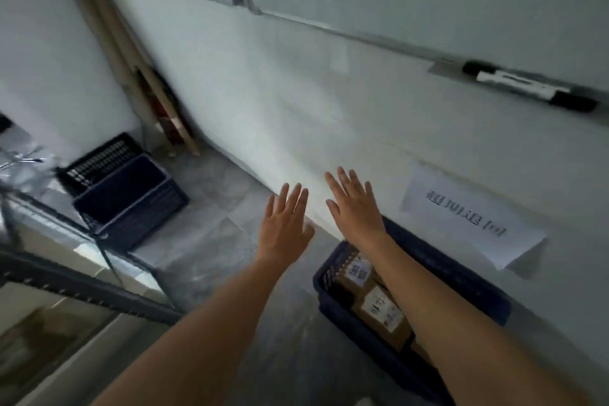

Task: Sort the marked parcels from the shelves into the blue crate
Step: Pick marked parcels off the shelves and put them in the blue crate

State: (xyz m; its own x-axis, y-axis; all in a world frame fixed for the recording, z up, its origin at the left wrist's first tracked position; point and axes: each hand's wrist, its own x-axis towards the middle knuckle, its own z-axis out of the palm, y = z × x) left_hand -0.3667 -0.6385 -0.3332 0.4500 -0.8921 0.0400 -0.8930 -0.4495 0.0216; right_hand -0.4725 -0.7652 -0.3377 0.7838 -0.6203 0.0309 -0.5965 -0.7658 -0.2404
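With both hands spread flat and holding nothing, left hand (286,227) and right hand (356,208) hover beyond the blue crate (333,293), which sits on the floor under the right forearm, labelled parcels (382,313) inside.

My left hand (285,224): stretched out ahead of me, back of the hand up, fingers straight and slightly spread, gripping nothing. My right hand (354,204): just beside it and a little farther out, fingers likewise straight and fanned (thumb toward the left hand), empty. Both forearms: bare, extended forward, running near to far.
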